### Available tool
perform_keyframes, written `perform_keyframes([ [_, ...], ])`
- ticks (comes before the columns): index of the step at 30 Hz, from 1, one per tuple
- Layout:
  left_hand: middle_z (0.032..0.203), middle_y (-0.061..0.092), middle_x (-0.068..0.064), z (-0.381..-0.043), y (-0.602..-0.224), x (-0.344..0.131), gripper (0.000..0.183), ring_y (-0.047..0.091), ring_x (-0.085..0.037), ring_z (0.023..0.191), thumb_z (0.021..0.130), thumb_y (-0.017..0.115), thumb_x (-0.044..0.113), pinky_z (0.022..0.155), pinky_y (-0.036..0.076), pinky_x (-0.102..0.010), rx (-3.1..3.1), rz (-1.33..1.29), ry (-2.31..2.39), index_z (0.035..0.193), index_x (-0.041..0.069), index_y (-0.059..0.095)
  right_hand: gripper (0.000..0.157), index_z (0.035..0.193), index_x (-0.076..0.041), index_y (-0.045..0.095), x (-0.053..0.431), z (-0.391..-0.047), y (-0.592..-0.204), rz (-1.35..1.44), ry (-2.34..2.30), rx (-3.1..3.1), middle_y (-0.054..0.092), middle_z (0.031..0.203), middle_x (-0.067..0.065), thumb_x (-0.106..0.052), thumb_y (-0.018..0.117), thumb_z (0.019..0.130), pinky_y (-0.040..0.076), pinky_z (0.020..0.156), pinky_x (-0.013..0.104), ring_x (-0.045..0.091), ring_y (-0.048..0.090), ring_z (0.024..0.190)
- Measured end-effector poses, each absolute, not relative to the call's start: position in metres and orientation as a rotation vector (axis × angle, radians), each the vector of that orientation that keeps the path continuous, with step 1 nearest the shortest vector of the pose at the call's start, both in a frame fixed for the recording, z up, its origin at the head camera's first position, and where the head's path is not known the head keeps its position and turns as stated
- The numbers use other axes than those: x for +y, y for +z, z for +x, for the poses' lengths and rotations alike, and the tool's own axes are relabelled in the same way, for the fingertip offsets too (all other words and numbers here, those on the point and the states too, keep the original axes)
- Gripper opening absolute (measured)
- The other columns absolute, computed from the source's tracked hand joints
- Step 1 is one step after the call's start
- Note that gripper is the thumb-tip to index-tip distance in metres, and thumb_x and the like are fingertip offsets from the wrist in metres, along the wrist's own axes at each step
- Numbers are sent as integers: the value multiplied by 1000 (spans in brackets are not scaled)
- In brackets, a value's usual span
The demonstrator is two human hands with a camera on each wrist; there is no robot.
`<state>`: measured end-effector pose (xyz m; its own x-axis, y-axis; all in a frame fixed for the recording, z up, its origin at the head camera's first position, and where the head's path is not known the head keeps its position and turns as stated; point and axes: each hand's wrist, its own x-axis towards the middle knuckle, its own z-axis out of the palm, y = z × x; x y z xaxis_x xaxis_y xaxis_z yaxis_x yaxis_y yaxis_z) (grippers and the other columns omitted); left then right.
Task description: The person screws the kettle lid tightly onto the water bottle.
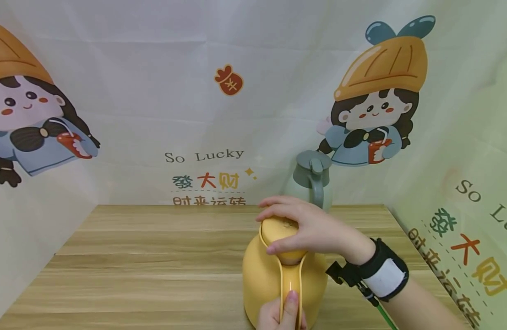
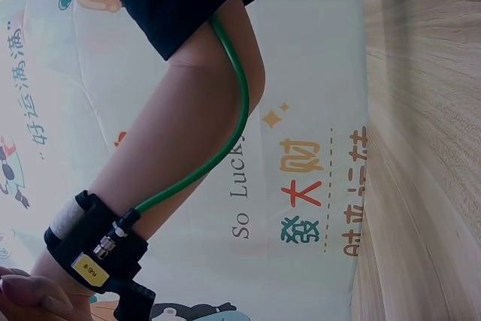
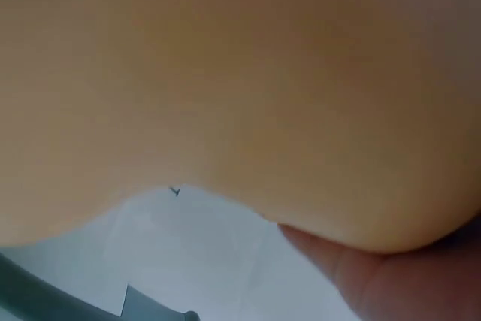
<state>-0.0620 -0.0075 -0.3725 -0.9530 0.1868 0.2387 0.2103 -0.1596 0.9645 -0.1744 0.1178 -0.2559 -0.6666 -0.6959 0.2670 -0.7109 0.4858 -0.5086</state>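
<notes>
A yellow thermos jug stands on the wooden table with its handle toward me. My left hand grips that handle low down, the thumb lying along its near side. Over the top, my right hand holds the round yellow lid, thumb at the near edge and fingers spread across the far side. In the right wrist view the yellow jug fills most of the picture, blurred, with a finger against its edge. The left wrist view mostly shows the right forearm.
Behind the yellow jug stands a pale green jug with a grey-green lid and handle, partly hidden by my right hand. A printed cloth hangs round the back and sides of the table. A green cable runs from the right wrist strap.
</notes>
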Motion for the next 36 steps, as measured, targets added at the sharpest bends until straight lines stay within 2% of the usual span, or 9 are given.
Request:
perform_keyframes([
  [7,47,46,-22,-62,-372,-8,50,40,2,43,100,38,11,41,33,-8,-2025,-495,-2336,55,-5,53,42,112,-32,57,111,-163,-258,1012,885,-2741,40,132,-14,-51,68,76,34,96,40,12,34,122],
  [15,48,47,-23,-62,-372,-8,50,40,2,42,100,39,14,41,33,-9,-2037,-482,-2354,56,-6,53,51,116,-27,57,107,-154,-263,840,770,-2724,41,133,-9,-63,56,80,32,98,43,18,34,122],
  [25,47,48,-20,-62,-372,-8,51,40,1,42,100,39,14,41,33,-10,-2051,-449,-2346,55,-5,54,49,118,-21,57,100,-148,-262,715,678,-2729,44,132,0,-58,52,86,30,98,48,28,36,120],
  [29,46,47,-20,-61,-372,-7,50,39,2,41,99,39,13,40,32,-9,-2041,-454,-2340,55,-5,53,50,126,-20,52,106,-147,-261,783,709,-2748,39,137,2,-55,47,90,30,98,50,29,31,124],
  [36,46,46,-23,-61,-372,-6,50,39,3,41,99,39,10,39,32,-8,-2011,-502,-2325,54,-6,53,65,142,-22,29,130,-151,-251,1104,778,-2863,17,148,6,-44,57,88,26,101,49,24,16,132],
])
